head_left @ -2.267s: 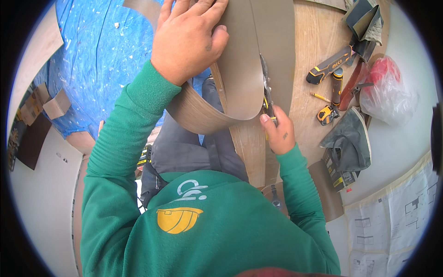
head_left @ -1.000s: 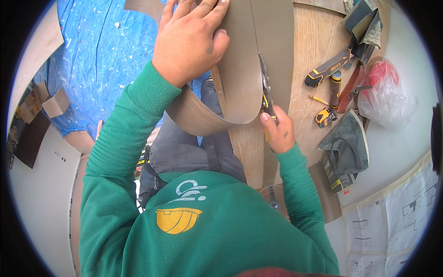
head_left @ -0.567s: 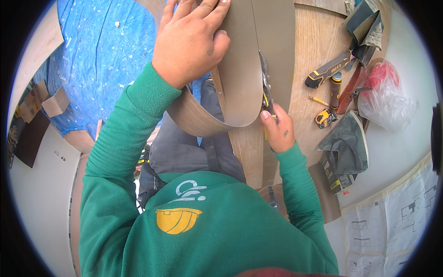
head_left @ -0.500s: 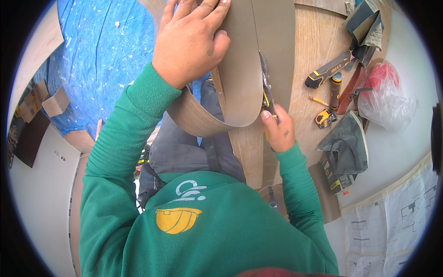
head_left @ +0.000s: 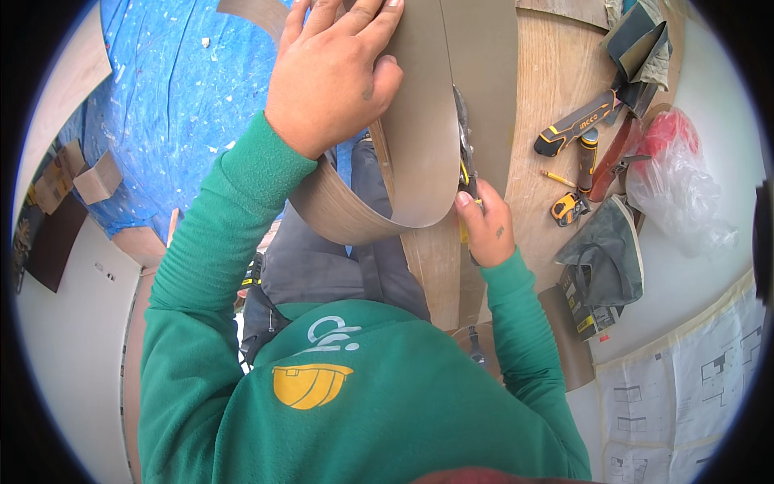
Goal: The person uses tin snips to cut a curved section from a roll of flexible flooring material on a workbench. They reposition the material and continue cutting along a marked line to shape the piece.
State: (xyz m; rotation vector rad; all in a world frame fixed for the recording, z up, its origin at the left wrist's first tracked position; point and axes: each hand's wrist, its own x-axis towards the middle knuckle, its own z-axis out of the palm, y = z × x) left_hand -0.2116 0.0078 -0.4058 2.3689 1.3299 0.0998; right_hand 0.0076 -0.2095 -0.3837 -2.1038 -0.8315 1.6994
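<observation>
A thin brown, wood-look sheet (head_left: 419,137) lies in front of me, its near part curling down and back in a loop over my legs. My left hand (head_left: 330,73) rests flat on top of it, fingers stretched out and slightly apart. My right hand (head_left: 488,222) is closed round the yellow and black handles of a pair of snips (head_left: 465,149). The blades sit at a straight slit in the sheet that runs away from me. The flat part of the sheet (head_left: 484,73) lies to the right of that slit. My palm hides part of the handles.
On the wooden board (head_left: 556,48) to the right lie a black and orange cutter-like tool (head_left: 574,125), a pencil (head_left: 558,177), a tape measure (head_left: 569,209) and a dark pouch (head_left: 605,250). Nearby is a plastic bag (head_left: 673,161). A blue tarp (head_left: 185,73) covers the floor at left.
The curled part of the sheet has shifted slightly, and its loose end at the far left shows more. Both hands stay almost in place, the right still gripping the snips.
</observation>
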